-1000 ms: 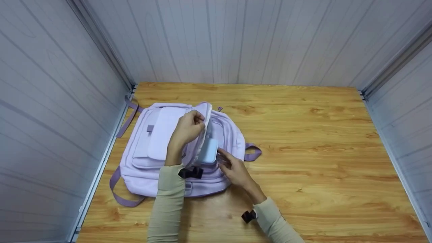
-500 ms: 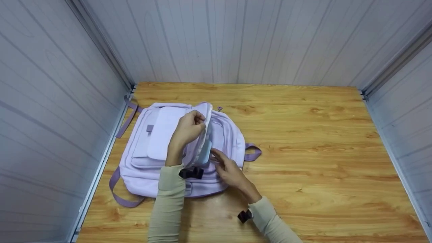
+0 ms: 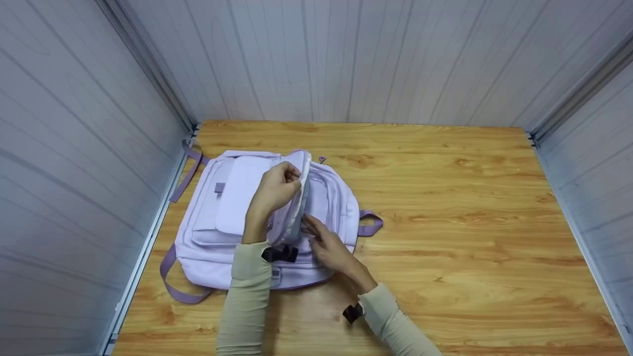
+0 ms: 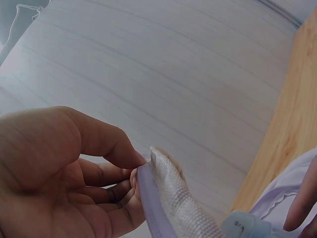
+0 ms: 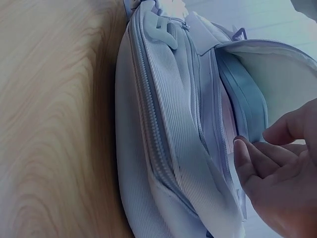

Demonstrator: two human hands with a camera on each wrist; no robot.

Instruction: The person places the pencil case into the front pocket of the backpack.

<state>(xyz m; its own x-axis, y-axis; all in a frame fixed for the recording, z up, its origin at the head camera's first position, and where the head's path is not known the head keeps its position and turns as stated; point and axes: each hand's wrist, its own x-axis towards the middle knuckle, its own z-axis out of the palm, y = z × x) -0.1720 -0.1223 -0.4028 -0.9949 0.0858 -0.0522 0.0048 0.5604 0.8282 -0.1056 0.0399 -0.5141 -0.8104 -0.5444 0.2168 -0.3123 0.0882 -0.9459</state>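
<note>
A lilac backpack [image 3: 198,232] lies on the wooden tabletop with its front pocket unzipped. My left hand [image 3: 277,185] pinches the edge of the pocket flap [image 4: 154,201] between thumb and fingers, holding it raised. Inside the pocket sits a light blue case [image 5: 247,96] with rounded corners, mostly hidden behind the flap in the head view. At the pocket's mouth, my right hand [image 3: 329,247] has its thumb and fingertips around the near end of that case. The left wrist view shows a light blue end [image 4: 245,225] with small dark marks beside the right fingers.
Purple straps [image 3: 185,291] trail off the backpack's left side, and a purple loop [image 3: 371,223] sticks out at its right. A small purple zip pull [image 3: 322,159] lies behind it. Pale panels [image 3: 326,59] wall the wooden tabletop [image 3: 474,222] at the back and sides.
The light blue case has slid left into the pocket and out of sight behind the flap in the head view. My right hand has moved left with it. The left hand stays still.
</note>
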